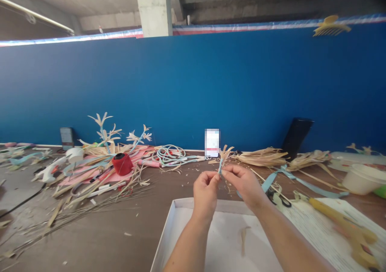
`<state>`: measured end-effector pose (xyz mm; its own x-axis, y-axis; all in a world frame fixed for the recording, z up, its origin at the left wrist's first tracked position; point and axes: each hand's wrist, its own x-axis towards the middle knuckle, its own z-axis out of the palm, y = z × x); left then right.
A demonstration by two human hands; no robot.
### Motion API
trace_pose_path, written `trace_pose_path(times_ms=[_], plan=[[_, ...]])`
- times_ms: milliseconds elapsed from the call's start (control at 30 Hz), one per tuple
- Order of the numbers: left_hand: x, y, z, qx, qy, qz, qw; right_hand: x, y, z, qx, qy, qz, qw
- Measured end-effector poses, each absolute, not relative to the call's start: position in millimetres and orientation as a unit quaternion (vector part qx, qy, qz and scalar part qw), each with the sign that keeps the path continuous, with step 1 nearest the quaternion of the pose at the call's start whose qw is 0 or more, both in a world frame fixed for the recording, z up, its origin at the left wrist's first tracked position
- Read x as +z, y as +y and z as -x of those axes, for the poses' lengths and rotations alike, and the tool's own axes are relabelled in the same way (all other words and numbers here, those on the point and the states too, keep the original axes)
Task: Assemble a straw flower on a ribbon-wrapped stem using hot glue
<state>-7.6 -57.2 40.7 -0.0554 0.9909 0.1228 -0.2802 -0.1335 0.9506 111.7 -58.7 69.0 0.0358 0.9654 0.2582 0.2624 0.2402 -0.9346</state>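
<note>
My left hand (206, 191) and my right hand (243, 182) meet above the far edge of a white shallow box (169, 231). Both pinch a small straw flower (223, 156) with a pale blue wrapped stem; its tan petals fan upward between my fingertips. The fingers of both hands are closed round the stem. A single straw strip (243, 240) lies inside the box below my wrists.
A brown table holds finished straw flowers (104, 133), a red thread spool (122, 163), coiled blue-white cord (169, 154), straw bundles (261, 156), blue ribbon (301, 181), scissors (279, 198), a yellow glue gun (343, 223) and a white bowl (362, 178). A blue wall stands behind.
</note>
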Motion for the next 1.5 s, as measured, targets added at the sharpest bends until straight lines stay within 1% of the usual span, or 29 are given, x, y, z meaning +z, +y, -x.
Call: trace_pose_path(times_ms=[367,567,833,1067,1233,1500], plan=[[41,-58,5,0.606,0.439,-0.486,0.452,68,-57,-111,0.239,-0.635,0.56,0.476],[40,-60,6,0.599,0.44,-0.513,0.43,66,-55,-113,0.258,-0.63,0.568,0.463],[37,-58,8,0.598,0.452,-0.537,0.386,68,-55,-116,0.217,-0.665,0.503,0.508],[35,-59,7,0.591,0.459,-0.567,0.345,70,-54,-128,0.276,-0.684,0.495,0.46],[35,-59,8,0.572,0.478,-0.594,0.302,71,-56,-129,0.301,-0.664,0.54,0.42],[34,-61,10,0.584,0.496,-0.595,0.243,74,-62,-113,0.308,-0.636,0.541,0.456]])
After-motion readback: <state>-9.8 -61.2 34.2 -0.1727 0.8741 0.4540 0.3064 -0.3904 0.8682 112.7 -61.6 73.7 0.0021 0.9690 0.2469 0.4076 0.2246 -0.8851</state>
